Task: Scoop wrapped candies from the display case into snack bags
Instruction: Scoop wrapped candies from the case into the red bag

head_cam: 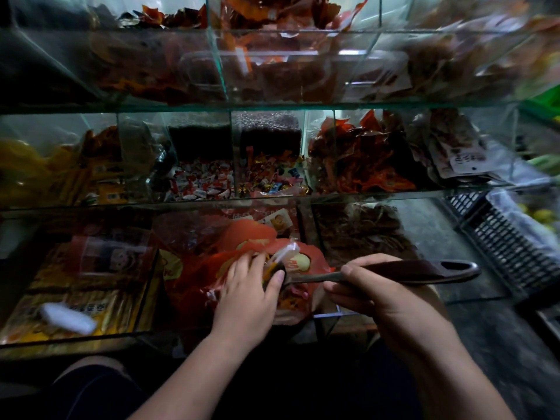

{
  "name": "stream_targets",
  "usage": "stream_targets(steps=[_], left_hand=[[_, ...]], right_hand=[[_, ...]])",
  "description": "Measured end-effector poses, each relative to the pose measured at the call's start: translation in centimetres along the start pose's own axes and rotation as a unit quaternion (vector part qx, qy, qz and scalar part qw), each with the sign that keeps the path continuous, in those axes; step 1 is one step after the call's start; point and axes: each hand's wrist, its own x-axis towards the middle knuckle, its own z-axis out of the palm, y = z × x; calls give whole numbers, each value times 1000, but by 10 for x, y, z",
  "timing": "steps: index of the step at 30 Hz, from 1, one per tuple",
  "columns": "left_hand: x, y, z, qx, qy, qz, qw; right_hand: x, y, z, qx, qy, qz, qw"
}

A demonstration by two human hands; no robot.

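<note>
Item: transfer under way, judged. Right hand wrapped round scoop handle; bowl at red snack bag mouth. Left hand spread over bowl. Wrapped candies heaped in display case, middle shelf. Bag fill hidden.

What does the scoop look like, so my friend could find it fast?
Start at the tiered glass display case and drop to its lowest tier. There the right hand grips a long scoop with a dark brown handle, lying sideways. Unlike the crinkly red packets around it, it is slim and rigid, with a hole at its handle's end.
</note>
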Motion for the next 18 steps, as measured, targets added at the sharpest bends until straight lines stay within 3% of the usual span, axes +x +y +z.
stream_targets(steps=[6,9,12,18], left_hand=[[-5,5,-13,-37,105,45,993],[8,17,-29,-36,144,74,986],[44,33,-49,-40,160,104,981],[130,55,-84,-77,141,146,976]], right_hand=[[-14,-17,9,28,-22,-36,999],[-15,-27,16,38,8,-61,997],[-6,-38,28,58,52,-68,995],[39,-65,42,233,60,-41,970]])
